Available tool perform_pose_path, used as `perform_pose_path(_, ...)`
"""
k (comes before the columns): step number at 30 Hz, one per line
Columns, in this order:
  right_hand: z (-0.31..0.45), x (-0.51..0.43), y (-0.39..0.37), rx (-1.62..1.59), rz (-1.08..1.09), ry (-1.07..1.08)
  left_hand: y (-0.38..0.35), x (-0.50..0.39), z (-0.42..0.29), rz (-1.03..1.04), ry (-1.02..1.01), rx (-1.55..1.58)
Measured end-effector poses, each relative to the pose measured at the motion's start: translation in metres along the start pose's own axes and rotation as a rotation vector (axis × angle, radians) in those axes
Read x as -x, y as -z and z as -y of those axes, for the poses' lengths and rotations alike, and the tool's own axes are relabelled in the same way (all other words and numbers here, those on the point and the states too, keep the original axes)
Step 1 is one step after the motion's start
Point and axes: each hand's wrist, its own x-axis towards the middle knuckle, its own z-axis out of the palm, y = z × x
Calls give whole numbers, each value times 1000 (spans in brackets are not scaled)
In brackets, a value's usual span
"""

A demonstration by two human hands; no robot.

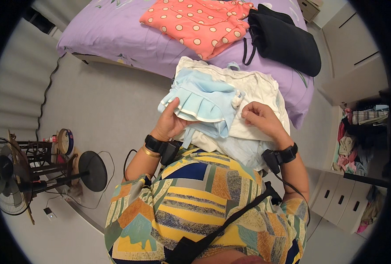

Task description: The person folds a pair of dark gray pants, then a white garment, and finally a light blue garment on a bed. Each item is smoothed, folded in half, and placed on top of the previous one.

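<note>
My left hand (171, 122) grips a light-blue garment (202, 102) with a pleated ruffle and white trim. The thumb lies on top of the ruffle and the other fingers are beneath the cloth. Below the blue garment a cream-white garment (261, 87) is spread over my lap and reaches to the bed edge. My right hand (261, 118) is over the white garment, just right of the blue one, with its fingers curled in and no cloth visible between them. A whitish gathered trim (237, 99) shows on the blue garment near that hand. Pale-blue fabric (241, 150) lies nearest my body.
Ahead is a bed with a purple sheet (116, 39), bearing an orange polka-dot garment (195, 24) and a folded black garment (284, 41). To the left stand a pedestal fan (93, 171) and its cable. An open wardrobe with clothes (350, 145) and drawers (340, 198) is at right.
</note>
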Motion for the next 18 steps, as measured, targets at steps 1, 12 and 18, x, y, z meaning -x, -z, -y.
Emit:
perform_pose_path(1,0,1,0,-1,-7,-1,0,-1,-2,-39,-21,-55)
perform_pose_path(12,13,-3,-17,9,67,-97,26,15,-30,-156,-167,-500)
perform_pose_path(18,15,-10,-19,-97,37,-237,49,36,-43,-515,-150,-784)
